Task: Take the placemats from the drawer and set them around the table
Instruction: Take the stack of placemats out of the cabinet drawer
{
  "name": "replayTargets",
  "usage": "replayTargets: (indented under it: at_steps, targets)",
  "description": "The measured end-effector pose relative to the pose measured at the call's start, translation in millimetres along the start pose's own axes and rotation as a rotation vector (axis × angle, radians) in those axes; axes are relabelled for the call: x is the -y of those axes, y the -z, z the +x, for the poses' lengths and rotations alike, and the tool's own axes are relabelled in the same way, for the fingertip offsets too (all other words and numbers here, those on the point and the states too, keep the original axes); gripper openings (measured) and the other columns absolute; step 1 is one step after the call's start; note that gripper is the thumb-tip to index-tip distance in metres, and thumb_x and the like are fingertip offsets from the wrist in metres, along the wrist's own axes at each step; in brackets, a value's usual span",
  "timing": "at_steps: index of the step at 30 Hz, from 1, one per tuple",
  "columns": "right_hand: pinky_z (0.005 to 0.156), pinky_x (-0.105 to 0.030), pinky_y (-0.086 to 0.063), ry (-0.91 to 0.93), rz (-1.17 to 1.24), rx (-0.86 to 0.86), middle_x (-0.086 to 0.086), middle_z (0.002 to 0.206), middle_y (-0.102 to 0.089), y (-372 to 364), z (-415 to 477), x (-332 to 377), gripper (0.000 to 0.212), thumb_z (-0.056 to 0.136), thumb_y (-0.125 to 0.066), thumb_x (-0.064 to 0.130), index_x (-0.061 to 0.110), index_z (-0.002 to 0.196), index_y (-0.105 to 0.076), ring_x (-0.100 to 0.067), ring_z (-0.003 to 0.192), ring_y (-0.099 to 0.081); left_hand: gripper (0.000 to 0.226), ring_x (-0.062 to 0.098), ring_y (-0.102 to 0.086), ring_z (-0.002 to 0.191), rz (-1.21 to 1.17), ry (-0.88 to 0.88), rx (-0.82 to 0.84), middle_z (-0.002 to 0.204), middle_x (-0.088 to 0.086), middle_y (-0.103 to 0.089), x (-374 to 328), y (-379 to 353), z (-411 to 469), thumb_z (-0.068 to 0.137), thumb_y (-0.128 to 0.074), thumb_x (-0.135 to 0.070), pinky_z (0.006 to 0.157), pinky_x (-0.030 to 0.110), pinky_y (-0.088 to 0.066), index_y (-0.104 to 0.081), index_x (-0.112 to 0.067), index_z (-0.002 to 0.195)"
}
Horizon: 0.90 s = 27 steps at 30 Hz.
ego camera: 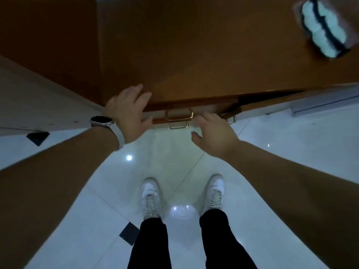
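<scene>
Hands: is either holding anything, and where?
Nothing clearly. Left hand rests on the cabinet edge; right hand reaches the drawer front, grip unclear.

A brown wooden counter (pixel 194 55) fills the upper part of the view, its near edge running from the middle left up toward the right. By its far right corner lies a white and dark thing (pixel 323 28), too blurred to name. The left hand (pixel 128 111) rests with straight fingers on the near edge. Below is a glossy white tiled floor (pixel 281 152) with small dark insets (pixel 37 137) where tiles meet; two white shoes (pixel 150 197) stand on it, well apart from the counter's foot.
</scene>
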State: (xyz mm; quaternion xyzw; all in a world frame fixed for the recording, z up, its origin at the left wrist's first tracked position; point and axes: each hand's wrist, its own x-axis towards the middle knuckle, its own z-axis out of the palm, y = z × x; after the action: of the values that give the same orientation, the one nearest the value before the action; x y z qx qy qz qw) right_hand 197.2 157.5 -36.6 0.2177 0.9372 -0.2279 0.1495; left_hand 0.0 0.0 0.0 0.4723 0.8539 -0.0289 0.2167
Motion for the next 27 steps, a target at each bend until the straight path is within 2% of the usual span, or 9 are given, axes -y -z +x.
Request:
replayTargets:
  at_steps: [4, 7, 12, 16, 22, 27]
  targets:
    - [0.086, -0.039, -0.046, 0.063, -0.038, -0.039, -0.004, 0.119, -0.056, -28, 41, 3, 0.04, 0.091, -0.051, 0.035, 0.017, 0.127, -0.055, -0.026, 0.111, -0.05, 0.072, 0.028, -0.014, 0.146, 0.056, 0.006, -0.021, 0.161, 0.005, -0.013, 7, -26, 22, 0.092, -0.048, -0.05, 0.113, 0.05, -0.022, -0.017, -0.024, 0.151]
    - [0.084, -0.037, -0.043, 0.093, -0.068, -0.031, -0.002, 0.117, -0.058, -51, 60, 4, 0.041, 0.091, -0.051, 0.035, 0.019, 0.128, -0.053, -0.025, 0.111, -0.051, 0.074, 0.03, -0.014, 0.146, 0.081, -0.017, -0.093, 0.16, 0.007, -0.015, 9, -43, 29, 0.09, -0.054, -0.049, 0.113, 0.051, -0.023, -0.021, -0.023, 0.151]
    - [0.087, -0.039, -0.043, 0.083, -0.105, -0.022, -0.004, 0.122, -0.059, -77, 73, 1, 0.041, 0.089, -0.054, 0.032, 0.017, 0.127, -0.054, -0.026, 0.115, -0.051, 0.078, 0.034, -0.02, 0.144, 0.123, -0.087, -0.196, 0.157, 0.012, -0.023, 19, -60, 31, 0.085, -0.062, -0.045, 0.11, 0.053, -0.026, -0.027, -0.018, 0.149]
    - [0.096, -0.039, -0.039, 0.078, -0.12, 0.055, -0.006, 0.133, -0.054, -87, 78, -1, 0.043, 0.092, -0.052, 0.033, 0.016, 0.132, -0.051, -0.026, 0.122, -0.048, 0.08, 0.038, -0.025, 0.142, 0.131, -0.112, -0.247, 0.155, 0.017, -0.029, 24, -70, 31, 0.082, -0.066, -0.042, 0.107, 0.057, -0.029, -0.03, -0.015, 0.148]
    - [0.101, -0.04, -0.035, 0.031, -0.107, 0.075, -0.005, 0.133, -0.053, -95, 79, 6, 0.043, 0.093, -0.051, 0.034, 0.017, 0.133, -0.05, -0.026, 0.122, -0.047, 0.082, 0.039, -0.024, 0.142, 0.114, -0.114, -0.268, 0.155, 0.018, -0.027, 23, -73, 27, 0.081, -0.068, -0.039, 0.109, 0.057, -0.026, -0.029, -0.013, 0.148]
    - [0.103, -0.04, -0.033, 0.011, -0.086, 0.102, -0.006, 0.132, -0.053, -102, 64, 10, 0.046, 0.093, -0.05, 0.033, 0.015, 0.136, -0.047, -0.028, 0.119, -0.047, 0.085, 0.036, -0.015, 0.145, 0.04, -0.022, -0.246, 0.158, 0.015, -0.019, 6, -84, 13, 0.082, -0.067, -0.039, 0.113, 0.054, -0.015, -0.024, -0.015, 0.15]
